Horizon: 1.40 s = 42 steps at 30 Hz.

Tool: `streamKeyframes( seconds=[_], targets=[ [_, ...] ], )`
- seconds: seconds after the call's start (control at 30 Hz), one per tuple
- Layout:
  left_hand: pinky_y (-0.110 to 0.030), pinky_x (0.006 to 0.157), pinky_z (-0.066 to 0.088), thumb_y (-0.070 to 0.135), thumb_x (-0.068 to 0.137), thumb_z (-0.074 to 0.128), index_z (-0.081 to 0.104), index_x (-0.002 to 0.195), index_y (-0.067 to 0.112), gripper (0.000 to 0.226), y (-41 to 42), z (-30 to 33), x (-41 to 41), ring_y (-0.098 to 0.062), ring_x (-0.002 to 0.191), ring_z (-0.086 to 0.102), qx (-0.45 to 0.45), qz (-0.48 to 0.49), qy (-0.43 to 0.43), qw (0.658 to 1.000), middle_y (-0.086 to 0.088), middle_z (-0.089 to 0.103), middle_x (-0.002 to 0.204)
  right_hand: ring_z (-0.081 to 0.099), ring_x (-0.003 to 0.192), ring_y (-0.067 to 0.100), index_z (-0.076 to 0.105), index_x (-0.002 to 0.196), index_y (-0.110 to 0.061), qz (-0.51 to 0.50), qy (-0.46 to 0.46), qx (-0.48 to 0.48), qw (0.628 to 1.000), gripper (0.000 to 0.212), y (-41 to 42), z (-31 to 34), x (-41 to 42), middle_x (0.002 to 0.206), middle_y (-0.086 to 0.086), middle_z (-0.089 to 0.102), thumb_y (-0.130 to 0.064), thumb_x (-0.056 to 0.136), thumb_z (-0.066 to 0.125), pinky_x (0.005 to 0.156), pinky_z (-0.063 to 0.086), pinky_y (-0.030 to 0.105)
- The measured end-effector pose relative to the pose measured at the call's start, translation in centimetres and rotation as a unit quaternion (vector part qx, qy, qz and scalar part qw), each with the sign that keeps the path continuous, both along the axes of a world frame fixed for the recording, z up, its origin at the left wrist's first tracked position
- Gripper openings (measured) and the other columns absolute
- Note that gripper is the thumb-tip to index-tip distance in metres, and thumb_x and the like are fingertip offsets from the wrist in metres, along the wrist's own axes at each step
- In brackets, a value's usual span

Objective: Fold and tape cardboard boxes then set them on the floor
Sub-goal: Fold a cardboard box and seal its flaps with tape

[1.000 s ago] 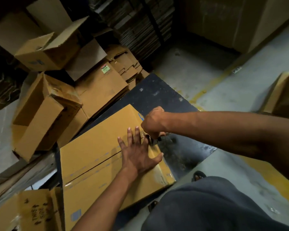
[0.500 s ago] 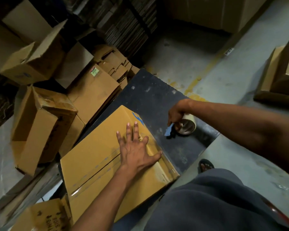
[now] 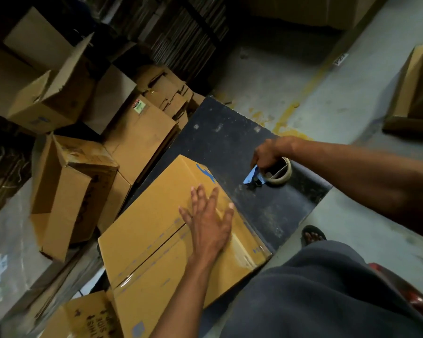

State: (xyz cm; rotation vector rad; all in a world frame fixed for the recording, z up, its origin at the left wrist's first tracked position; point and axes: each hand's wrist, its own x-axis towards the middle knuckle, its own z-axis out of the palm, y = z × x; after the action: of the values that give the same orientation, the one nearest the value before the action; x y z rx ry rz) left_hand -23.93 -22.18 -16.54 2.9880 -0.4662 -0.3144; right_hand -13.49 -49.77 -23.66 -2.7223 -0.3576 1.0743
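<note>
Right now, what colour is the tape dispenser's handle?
Blue, on the dispenser; clearest in the head view.

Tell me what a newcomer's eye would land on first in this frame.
First, the yellow box lying on the dark platform at centre, its seam taped, with the left hand spread flat on it. Next, the right hand gripping a tape roll with a blue cutter, resting on the platform right of the box. Open boxes pile up on the left.
</note>
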Motion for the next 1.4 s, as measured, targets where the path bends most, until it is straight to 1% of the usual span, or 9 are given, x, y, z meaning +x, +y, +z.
streamKeyframes(
  seconds=[0.1, 0.23, 0.33, 0.43, 0.6, 0.73, 1.0, 1.2, 1.4],
  targets=[
    [-0.061, 0.126, 0.007, 0.061, 0.099, 0.028, 0.030, 0.160, 0.032, 0.067, 2.0, -0.5, 0.1, -0.008, 0.159, -0.003, -0.121, 0.103, -0.053, 0.986, 0.002, 0.014, 0.171, 0.043, 0.128, 0.032, 0.059, 0.135, -0.038, -0.135, -0.145, 0.104, 0.975, 0.053, 2.0, 0.1, -0.8, 0.128, 0.005, 0.055, -0.067, 0.099, 0.033, 0.103, 0.039, 0.054],
    [-0.059, 0.127, 0.002, 0.065, 0.101, 0.018, 0.003, 0.163, 0.030, 0.072, 3.1, -1.7, 0.0, -0.011, 0.159, -0.014, -0.084, 0.078, -0.021, 0.993, 0.000, -0.003, 0.173, 0.057, 0.108, 0.025, 0.056, 0.143, -0.026, -0.330, -0.195, 0.450, 0.807, 0.078, 11.5, 1.5, -2.2, 0.103, 0.000, 0.063, -0.077, 0.098, 0.017, 0.103, 0.044, 0.048],
    [-0.053, 0.124, -0.018, 0.093, 0.083, 0.002, -0.021, 0.160, 0.022, 0.108, 3.1, -1.5, -0.2, -0.016, 0.152, -0.036, 0.052, 0.014, 0.023, 0.998, -0.006, -0.034, 0.166, 0.042, 0.135, 0.026, 0.043, 0.151, -0.036, -0.408, -0.107, 0.477, 0.771, 0.087, 18.0, -0.6, -3.9, 0.141, 0.005, 0.052, -0.085, 0.090, 0.005, 0.117, 0.027, 0.049],
    [-0.052, 0.123, -0.019, 0.104, 0.070, 0.003, -0.026, 0.159, 0.018, 0.127, 2.9, -0.8, -0.2, -0.019, 0.150, -0.039, 0.077, 0.007, 0.040, 0.996, -0.008, -0.039, 0.164, 0.040, 0.135, 0.028, 0.049, 0.144, -0.038, -0.474, -0.082, 0.469, 0.741, 0.070, 19.8, -2.5, -5.3, 0.137, 0.005, 0.049, -0.076, 0.096, 0.015, 0.117, 0.025, 0.049],
    [-0.058, 0.125, -0.011, 0.092, 0.082, 0.028, -0.022, 0.161, 0.018, 0.119, 2.7, -1.2, -0.5, -0.022, 0.153, -0.034, 0.074, 0.006, 0.018, 0.997, -0.010, -0.035, 0.166, 0.053, 0.119, 0.031, 0.055, 0.139, -0.027, -0.428, -0.132, 0.437, 0.780, 0.051, 17.9, -3.7, -5.3, 0.120, 0.011, 0.057, -0.054, 0.107, 0.026, 0.106, 0.039, 0.044],
    [-0.059, 0.126, -0.009, 0.084, 0.083, 0.033, -0.020, 0.161, 0.018, 0.115, 2.8, -1.5, -0.3, -0.022, 0.153, -0.034, 0.075, 0.006, 0.016, 0.997, -0.011, -0.032, 0.167, 0.057, 0.113, 0.024, 0.056, 0.135, -0.029, -0.443, -0.164, 0.470, 0.746, 0.042, 18.8, -2.1, -5.1, 0.119, 0.007, 0.059, -0.053, 0.107, 0.036, 0.102, 0.044, 0.042],
    [-0.048, 0.124, -0.022, 0.097, 0.079, 0.000, -0.022, 0.160, 0.018, 0.115, 3.4, -0.9, 0.0, -0.013, 0.151, -0.037, 0.011, 0.015, 0.025, 1.000, -0.003, -0.037, 0.165, 0.062, 0.109, 0.029, 0.052, 0.138, -0.030, -0.409, -0.217, 0.356, 0.812, 0.046, 16.4, -0.2, -4.7, 0.121, 0.004, 0.053, -0.014, 0.095, 0.050, 0.084, 0.052, 0.041],
    [-0.022, 0.126, 0.016, 0.081, 0.092, 0.032, 0.033, 0.161, 0.020, 0.092, 7.1, 0.5, -0.4, 0.009, 0.152, 0.010, -0.238, 0.144, 0.000, 0.961, 0.020, 0.017, 0.165, 0.058, 0.098, 0.019, 0.059, 0.130, -0.029, -0.336, -0.353, 0.395, 0.779, 0.043, 18.9, 4.3, -5.5, 0.107, -0.005, 0.056, -0.007, 0.096, 0.048, 0.082, 0.048, 0.033],
    [-0.009, 0.091, 0.051, 0.031, 0.095, 0.071, 0.074, 0.127, 0.023, 0.034, 19.0, 3.6, -1.3, 0.007, 0.111, 0.066, -0.365, 0.249, -0.074, 0.894, 0.015, 0.070, 0.127, 0.054, 0.094, 0.016, 0.070, 0.118, -0.025, -0.182, -0.354, 0.390, 0.830, 0.035, 30.5, 9.1, -6.1, 0.103, -0.009, 0.063, -0.017, 0.091, 0.050, 0.081, 0.048, 0.036]
  ],
)
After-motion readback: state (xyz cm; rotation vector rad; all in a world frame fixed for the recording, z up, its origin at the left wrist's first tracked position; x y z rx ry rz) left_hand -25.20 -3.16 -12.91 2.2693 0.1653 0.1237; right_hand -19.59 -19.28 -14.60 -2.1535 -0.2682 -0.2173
